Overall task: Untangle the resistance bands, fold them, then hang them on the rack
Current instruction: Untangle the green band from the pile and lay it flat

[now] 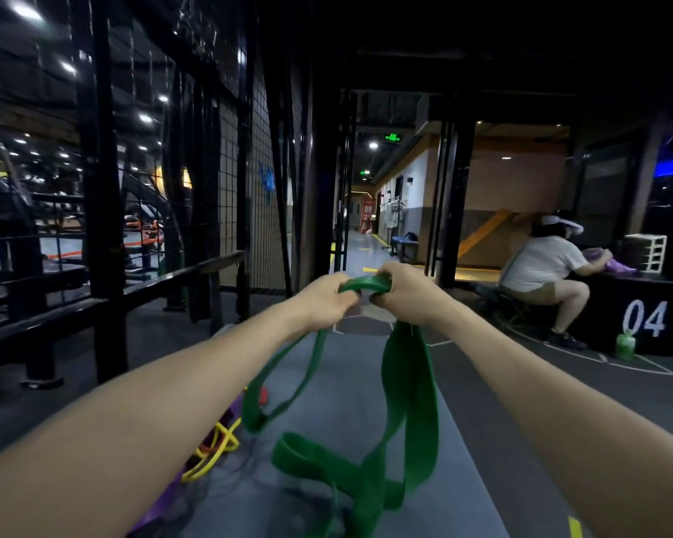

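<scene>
A wide green resistance band point(407, 386) hangs in loops from both hands, held out in front of me at chest height. My left hand point(324, 299) and my right hand point(401, 291) grip its top fold side by side, almost touching. The band's lower loops twist and cross near the bottom of the view above a grey mat point(339, 382). On the floor at lower left lie a yellow band point(214, 448), a purple band point(160, 502) and a bit of red. A black wire-grid rack point(261, 157) stands ahead on the left.
A black metal railing point(94, 304) runs along the left. A seated person point(541, 273) is at the right beside a black box marked 04 point(645, 316), with a green bottle point(625, 345) at its foot. A corridor point(360, 242) opens straight ahead.
</scene>
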Motion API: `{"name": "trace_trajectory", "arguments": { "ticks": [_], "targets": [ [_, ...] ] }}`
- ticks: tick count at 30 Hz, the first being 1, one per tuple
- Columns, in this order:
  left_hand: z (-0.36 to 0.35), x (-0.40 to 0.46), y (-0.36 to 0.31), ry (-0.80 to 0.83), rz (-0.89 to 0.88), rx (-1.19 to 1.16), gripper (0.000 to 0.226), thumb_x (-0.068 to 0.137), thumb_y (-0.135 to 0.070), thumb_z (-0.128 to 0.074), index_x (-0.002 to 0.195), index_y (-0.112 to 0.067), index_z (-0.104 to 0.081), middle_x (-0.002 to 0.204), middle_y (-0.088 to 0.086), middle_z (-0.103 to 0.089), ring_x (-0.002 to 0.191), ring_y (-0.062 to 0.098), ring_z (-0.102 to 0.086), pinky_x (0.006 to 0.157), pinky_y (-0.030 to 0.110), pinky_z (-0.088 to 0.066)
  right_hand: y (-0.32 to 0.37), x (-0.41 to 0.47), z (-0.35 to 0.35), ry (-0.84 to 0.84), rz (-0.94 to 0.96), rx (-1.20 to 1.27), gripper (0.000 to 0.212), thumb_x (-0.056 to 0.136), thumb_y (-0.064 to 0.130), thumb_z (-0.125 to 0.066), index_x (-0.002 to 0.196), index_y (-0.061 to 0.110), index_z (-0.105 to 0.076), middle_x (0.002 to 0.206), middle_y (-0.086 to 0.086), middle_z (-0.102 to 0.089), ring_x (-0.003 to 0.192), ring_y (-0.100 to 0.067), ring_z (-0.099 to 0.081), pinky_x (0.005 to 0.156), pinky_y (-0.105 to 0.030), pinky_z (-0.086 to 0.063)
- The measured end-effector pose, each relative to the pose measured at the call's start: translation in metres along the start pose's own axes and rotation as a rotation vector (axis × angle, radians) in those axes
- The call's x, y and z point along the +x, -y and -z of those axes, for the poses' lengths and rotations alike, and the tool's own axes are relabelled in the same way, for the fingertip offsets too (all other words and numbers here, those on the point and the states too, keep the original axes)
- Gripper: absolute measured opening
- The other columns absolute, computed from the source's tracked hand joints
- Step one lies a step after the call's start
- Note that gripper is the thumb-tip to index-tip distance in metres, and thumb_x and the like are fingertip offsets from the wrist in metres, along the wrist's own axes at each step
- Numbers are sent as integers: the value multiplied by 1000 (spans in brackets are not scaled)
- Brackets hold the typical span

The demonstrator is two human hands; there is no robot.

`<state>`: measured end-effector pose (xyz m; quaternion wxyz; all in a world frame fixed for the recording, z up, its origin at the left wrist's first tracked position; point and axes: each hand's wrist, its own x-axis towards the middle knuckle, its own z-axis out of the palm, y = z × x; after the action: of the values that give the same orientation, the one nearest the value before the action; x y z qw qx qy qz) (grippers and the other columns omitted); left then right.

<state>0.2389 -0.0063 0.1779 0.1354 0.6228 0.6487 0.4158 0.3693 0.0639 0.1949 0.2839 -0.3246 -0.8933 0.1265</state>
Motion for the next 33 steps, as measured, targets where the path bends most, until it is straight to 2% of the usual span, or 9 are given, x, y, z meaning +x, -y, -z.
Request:
{"name": "trace_trajectory", "arguments": {
  "ticks": [6, 14, 20, 22, 24, 26, 29, 31, 33],
  "targets": [
    [18, 9, -32, -159, -76, -106, 12, 94, -17, -46, 85, -13, -52, 78, 6, -48, 71, 18, -42, 68, 33, -35, -5, -17, -26, -50, -44, 549, 26, 82, -4, -59, 99, 12, -48, 71, 6, -49, 64, -5, -46, 57, -18, -37],
    [83, 11, -67, -428, -44, -408, 20, 96, -17, -42, 78, -15, -50, 75, -3, -42, 69, 10, -39, 75, 28, -35, -44, -21, -55, -94, -145, 386, 19, 82, 2, -53, 100, 5, -55, 84, -8, -53, 74, -21, -47, 68, -31, -38],
    [94, 6, -32, -571, 141, -583, 34, 95, -23, -46, 124, -7, -53, 139, 20, -46, 130, 37, -41, 108, 48, -32, -37, -3, -24, -223, -157, 344, 13, 91, 3, -40, 93, 6, -52, 77, -10, -53, 75, -25, -53, 68, -35, -41],
    [95, 6, -16, -606, 205, -673, 39, 94, -23, -47, 129, -6, -48, 135, 19, -49, 125, 37, -46, 103, 48, -38, -31, 1, -10, -256, -123, 363, 13, 93, 3, -38, 93, 5, -51, 70, -5, -47, 67, -22, -48, 66, -37, -39],
    [90, 3, -2, -609, 248, -756, 28, 94, -24, -47, 116, -9, -54, 96, 9, -59, 86, 26, -57, 78, 39, -48, -24, 3, 5, -270, -94, 380, 11, 96, 5, -38, 94, 7, -49, 69, -1, -45, 62, -17, -44, 64, -34, -38],
    [78, 1, 12, -585, 291, -780, 16, 96, -21, -45, 88, -13, -55, 71, 1, -45, 62, 15, -44, 57, 29, -40, -18, 4, 19, -305, -78, 403, 13, 96, 7, -38, 90, 10, -49, 68, 0, -43, 60, -14, -41, 62, -30, -38],
    [55, -7, 36, -415, 331, -558, 23, 96, -14, -45, 74, -14, -52, 70, 3, -49, 62, 14, -46, 59, 25, -36, -15, 4, 34, -357, -104, 459, 21, 97, 7, -37, 80, 13, -48, 66, -1, -42, 57, -14, -39, 50, -23, -36],
    [42, -18, 45, -125, 347, -234, 3, 90, -14, -57, 90, -13, -55, 86, 5, -55, 80, 16, -53, 72, 27, -39, -16, 3, 39, -356, -104, 429, 19, 97, 7, -37, 84, 12, -50, 67, -2, -45, 57, -15, -41, 49, -23, -36],
    [31, -26, 44, 178, 343, -65, 45, 82, -16, -68, 121, -15, -46, 113, 4, -51, 106, 16, -49, 91, 25, -34, -14, 2, 36, -301, -65, 326, 17, 96, 5, -39, 87, 11, -53, 72, -3, -49, 63, -16, -45, 53, -25, -35]
  ]
}}
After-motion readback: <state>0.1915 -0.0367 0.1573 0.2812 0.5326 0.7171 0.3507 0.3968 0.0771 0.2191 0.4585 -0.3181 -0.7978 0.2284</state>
